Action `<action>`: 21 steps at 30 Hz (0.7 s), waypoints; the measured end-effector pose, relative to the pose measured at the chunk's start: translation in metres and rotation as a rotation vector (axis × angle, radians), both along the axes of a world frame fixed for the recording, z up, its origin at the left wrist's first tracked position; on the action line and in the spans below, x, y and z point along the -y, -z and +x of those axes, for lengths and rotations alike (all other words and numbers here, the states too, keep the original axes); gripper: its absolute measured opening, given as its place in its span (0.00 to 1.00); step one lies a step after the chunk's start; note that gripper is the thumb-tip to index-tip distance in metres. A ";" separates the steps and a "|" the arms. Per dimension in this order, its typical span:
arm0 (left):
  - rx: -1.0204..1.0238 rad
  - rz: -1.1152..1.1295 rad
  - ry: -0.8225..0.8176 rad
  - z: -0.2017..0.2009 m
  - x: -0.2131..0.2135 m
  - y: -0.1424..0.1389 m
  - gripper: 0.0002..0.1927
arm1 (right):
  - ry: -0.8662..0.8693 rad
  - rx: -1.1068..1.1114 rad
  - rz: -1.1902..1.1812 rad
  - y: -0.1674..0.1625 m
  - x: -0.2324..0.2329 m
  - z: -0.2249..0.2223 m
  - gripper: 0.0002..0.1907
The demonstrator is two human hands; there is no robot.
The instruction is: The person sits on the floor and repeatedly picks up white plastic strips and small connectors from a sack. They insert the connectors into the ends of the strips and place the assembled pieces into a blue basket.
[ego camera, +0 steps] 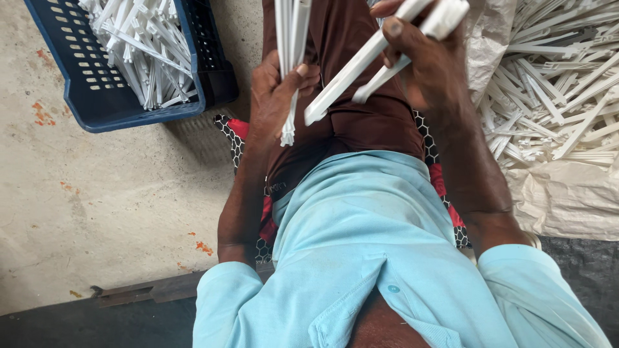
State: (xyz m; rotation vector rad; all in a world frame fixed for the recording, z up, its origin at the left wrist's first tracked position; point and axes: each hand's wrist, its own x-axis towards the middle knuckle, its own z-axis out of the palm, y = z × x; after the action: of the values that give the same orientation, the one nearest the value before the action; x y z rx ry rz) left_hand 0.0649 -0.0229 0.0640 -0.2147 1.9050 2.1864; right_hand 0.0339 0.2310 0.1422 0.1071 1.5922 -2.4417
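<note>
White plastic strips (293,51) are clamped upright as a gathered bundle in the left hand (274,90), while two more strips (380,58) are gripped in the right hand (429,64) over the lap.

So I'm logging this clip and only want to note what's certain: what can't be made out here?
- Head view, left hand: its bundle of white plastic strips is cut off by the top edge.
- Right hand: the upper ends of its white plastic strips are motion-blurred.
- Blue plastic crate: cut off by the top edge.
- Loose heap of white strips: runs past the right edge.
</note>
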 end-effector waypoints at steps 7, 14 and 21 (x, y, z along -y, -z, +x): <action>0.062 0.188 0.050 -0.009 0.010 -0.001 0.23 | -0.733 -0.474 0.978 -0.078 0.042 0.030 0.11; 0.243 0.418 0.147 0.005 0.020 -0.023 0.24 | -0.711 -1.553 1.271 -0.043 0.079 0.049 0.15; 0.233 0.450 0.195 0.007 0.032 -0.035 0.29 | -0.806 -1.485 1.114 -0.013 0.087 0.060 0.22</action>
State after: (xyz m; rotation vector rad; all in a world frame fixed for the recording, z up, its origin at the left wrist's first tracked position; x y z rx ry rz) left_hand 0.0715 -0.0546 0.0992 -0.1829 1.2216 2.2686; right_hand 0.0941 0.1445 0.1552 -1.9941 2.4024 -0.5483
